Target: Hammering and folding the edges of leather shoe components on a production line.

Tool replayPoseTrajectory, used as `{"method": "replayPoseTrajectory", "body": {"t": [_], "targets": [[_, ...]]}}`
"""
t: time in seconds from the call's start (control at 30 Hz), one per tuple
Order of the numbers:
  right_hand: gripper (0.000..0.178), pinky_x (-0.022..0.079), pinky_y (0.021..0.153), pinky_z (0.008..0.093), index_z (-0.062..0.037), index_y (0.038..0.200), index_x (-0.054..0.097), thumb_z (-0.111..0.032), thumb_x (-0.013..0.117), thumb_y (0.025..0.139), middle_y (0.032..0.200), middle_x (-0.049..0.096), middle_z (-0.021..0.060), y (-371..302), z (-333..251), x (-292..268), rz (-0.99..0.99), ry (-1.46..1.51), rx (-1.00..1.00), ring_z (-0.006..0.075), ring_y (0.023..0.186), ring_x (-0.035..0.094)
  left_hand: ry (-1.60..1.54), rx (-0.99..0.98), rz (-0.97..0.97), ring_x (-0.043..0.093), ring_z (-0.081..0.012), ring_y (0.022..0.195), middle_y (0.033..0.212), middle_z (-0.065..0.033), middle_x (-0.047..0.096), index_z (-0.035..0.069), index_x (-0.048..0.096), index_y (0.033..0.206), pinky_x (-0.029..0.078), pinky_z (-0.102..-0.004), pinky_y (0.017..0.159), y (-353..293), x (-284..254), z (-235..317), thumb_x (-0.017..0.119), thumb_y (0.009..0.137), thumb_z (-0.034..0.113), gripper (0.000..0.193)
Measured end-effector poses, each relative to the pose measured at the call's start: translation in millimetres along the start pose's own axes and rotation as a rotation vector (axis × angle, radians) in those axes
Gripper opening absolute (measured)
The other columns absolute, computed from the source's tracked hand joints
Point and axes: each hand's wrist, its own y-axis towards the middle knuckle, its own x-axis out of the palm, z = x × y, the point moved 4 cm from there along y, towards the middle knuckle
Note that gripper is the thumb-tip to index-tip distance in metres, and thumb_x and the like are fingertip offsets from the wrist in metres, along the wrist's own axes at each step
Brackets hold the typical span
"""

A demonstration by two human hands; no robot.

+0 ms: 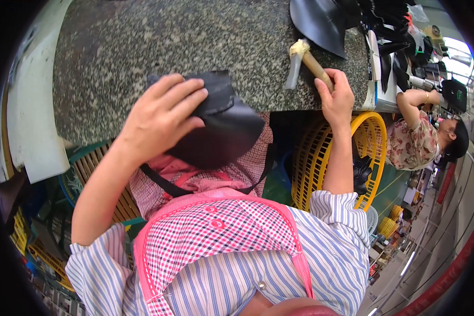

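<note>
My left hand (166,113) lies over a black leather-like piece (221,129), its fingers bent on the folded upper part and its thumb against the lower part. That piece rests on the speckled stone tabletop (195,37) and hangs over the near edge. To the right, my right hand (336,100) is closed around the wooden handle of a hammer (315,66). Its metal head rests on the stone, with yellowish material wrapped where head meets handle. Another black leather-like piece (321,23) lies beyond the hammer.
A yellow plastic basket (374,126) with black pieces inside stands below the table at my right. Farther right, a person (416,131) in a flowered top works at the bench among black items. A slatted wooden seat (92,171) is at lower left.
</note>
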Motion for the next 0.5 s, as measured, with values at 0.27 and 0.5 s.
{"method": "replayPoseTrajectory", "body": {"t": [0.27, 0.5], "targets": [[0.024, 0.043, 0.059, 0.0218, -0.0001, 0.103, 0.055, -0.007, 0.06, 0.08, 0.08, 0.057, -0.0005, -61, -74, 3, -0.408, 0.953, 0.29, 0.0096, 0.067, 0.053, 0.094, -0.079, 0.39, 0.059, -0.0211, 0.079, 0.084, -0.0052, 0.063, 0.006, 0.063, 0.089, 0.05, -0.0297, 0.068, -10, -5, 0, 0.067, 0.075, 0.015, 0.017], [0.031, 0.048, 0.062, 0.0327, -0.0036, 0.096, 0.056, -0.002, 0.063, 0.066, 0.081, 0.061, 0.0126, -61, -110, 18, -0.479, 0.396, -0.086, 0.0284, 0.071, 0.062, 0.127, -0.068, 0.33, 0.059, -0.0201, 0.077, 0.084, -0.0054, 0.063, 0.008, 0.061, 0.09, 0.05, -0.0284, 0.063, -6, 1, 13, 0.068, 0.072, 0.02, 0.023]]}}
